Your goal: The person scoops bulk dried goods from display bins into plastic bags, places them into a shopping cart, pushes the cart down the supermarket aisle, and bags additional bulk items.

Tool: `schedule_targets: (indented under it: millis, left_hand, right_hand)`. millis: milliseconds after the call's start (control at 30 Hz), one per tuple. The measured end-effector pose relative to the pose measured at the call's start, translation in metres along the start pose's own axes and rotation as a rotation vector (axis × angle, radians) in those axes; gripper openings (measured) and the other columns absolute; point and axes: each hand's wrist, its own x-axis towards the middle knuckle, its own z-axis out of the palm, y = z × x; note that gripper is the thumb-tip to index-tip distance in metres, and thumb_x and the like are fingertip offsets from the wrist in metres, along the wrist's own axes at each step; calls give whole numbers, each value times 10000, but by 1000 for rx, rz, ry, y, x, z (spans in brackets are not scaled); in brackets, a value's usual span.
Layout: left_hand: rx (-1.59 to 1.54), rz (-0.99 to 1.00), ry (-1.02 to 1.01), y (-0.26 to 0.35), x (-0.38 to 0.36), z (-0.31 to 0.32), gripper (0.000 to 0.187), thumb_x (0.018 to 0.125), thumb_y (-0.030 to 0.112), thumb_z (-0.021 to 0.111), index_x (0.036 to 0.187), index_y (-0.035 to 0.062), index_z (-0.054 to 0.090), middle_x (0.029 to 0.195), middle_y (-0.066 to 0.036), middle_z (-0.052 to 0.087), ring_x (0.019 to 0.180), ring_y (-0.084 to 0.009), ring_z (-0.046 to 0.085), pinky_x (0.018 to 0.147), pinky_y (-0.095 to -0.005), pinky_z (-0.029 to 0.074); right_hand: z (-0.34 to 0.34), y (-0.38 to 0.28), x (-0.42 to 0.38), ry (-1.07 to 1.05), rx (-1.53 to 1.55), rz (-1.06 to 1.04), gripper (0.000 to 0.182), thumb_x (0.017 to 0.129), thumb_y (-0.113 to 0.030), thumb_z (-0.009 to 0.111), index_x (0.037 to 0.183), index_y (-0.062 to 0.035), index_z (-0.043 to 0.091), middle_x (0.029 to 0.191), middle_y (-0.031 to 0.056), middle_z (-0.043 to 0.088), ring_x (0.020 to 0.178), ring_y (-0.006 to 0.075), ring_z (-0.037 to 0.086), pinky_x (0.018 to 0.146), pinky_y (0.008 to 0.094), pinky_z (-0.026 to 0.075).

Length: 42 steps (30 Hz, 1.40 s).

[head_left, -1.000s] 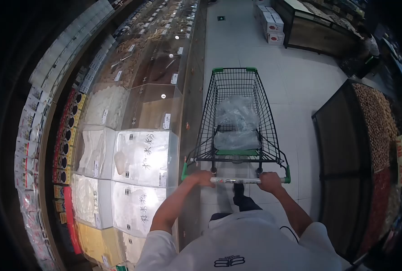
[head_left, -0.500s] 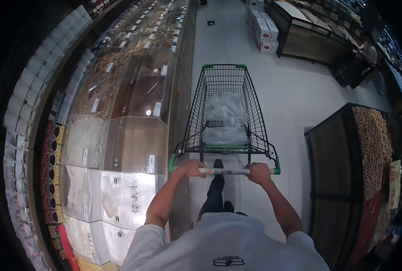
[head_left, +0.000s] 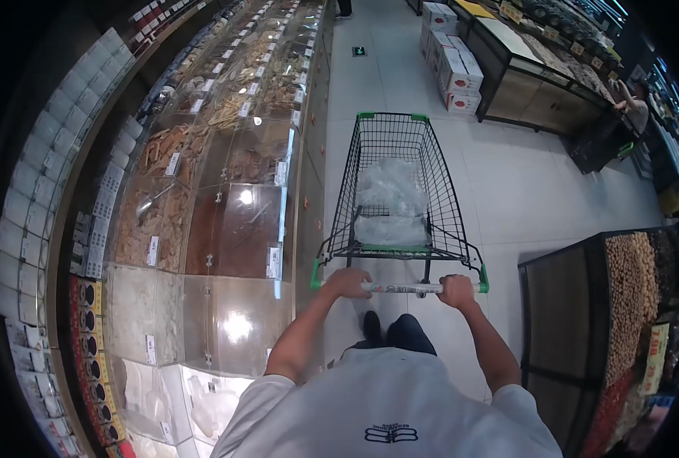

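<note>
A black wire shopping cart (head_left: 448,195) with green corner pieces stands in front of me. Clear plastic bags (head_left: 391,187) lie inside it; their contents are hard to make out. My left hand (head_left: 347,283) is wrapped round the left part of the pale cart handle (head_left: 404,288). Near the handle's right end, my right hand (head_left: 457,291) is closed round the same bar.
Clear-lidded bins (head_left: 240,229) of dried goods line the left side. A nut display (head_left: 628,298) stands at right. Stacked white cartons (head_left: 455,69) and a wooden counter (head_left: 527,95) are farther ahead. Another person (head_left: 636,107) is at the far right; someone's feet show at the top.
The bins on the left and the nut display have moved down in view, while the cart and both hands sit slightly farther right. Both hands keep their hold on the handle.
</note>
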Motion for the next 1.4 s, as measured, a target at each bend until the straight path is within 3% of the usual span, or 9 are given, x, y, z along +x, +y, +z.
schedule_targets:
  millis: [167,367,467,567,667,767,1100,1200,1400]
  left_hand:
    - [24,40,66,-23,64,-51,527,676,468,786,1097,156,726,1079,-139,710,1021,-342,660,875,-462,519]
    - [127,-21,-14,-33,137,-130,433,711,455,725,1027,161,761,1003,-149,721,954,-361,675,864,-471,527]
    - [128,24,76,-45,173,-160,388,721,426,697,1009,173,759,970,-137,723,935,-365,676,851,-480,530]
    - [160,-22,1,-38,206,-207,421,731,439,706,1024,138,741,1008,-142,719,972,-379,662,856,-482,528]
    - [173,-4,75,-55,244,-234,419,727,395,704,1074,163,741,1027,-137,720,969,-374,666,873,-473,530]
    - [150,-1,130,-73,285,-264,395,710,365,710,1047,161,742,1018,-124,722,968,-353,668,868,-468,530]
    - [100,-7,115,-100,409,-402,365,697,348,712,1011,166,748,982,-114,722,952,-340,671,848,-461,531]
    - [83,17,114,-109,444,-443,342,701,315,705,1007,169,749,964,-113,723,941,-330,674,849,-457,532]
    - [69,71,108,-145,527,-514,322,700,263,687,1003,177,752,925,-124,725,894,-344,683,804,-467,547]
  right_hand:
    - [-25,22,81,-55,-14,52,188,738,-292,667,813,-139,746,804,123,715,776,324,700,695,452,551]
    - [-41,62,179,-30,-36,51,224,746,-325,668,760,-106,718,713,170,687,688,347,688,650,458,544]
    - [-51,82,228,-15,-14,36,221,741,-318,671,735,-101,713,690,173,681,659,349,685,639,464,545]
    - [-59,107,281,-30,-29,27,203,742,-298,667,799,-111,719,697,166,688,657,344,690,637,465,547]
    - [-67,124,330,-48,-30,19,224,756,-299,664,885,-124,718,703,156,691,672,334,694,642,456,549]
    - [-84,140,382,-22,25,10,197,722,-282,691,792,-99,694,722,178,688,682,357,691,642,467,550]
    - [-141,190,553,-50,-26,8,192,764,-264,668,912,-147,704,727,147,689,688,344,688,639,459,537]
    - [-153,203,604,36,16,14,191,727,-290,695,762,-104,673,683,163,674,664,362,678,622,480,536]
    - [-176,236,707,-15,-18,13,197,717,-302,708,766,-112,685,686,159,676,665,360,678,626,483,537]
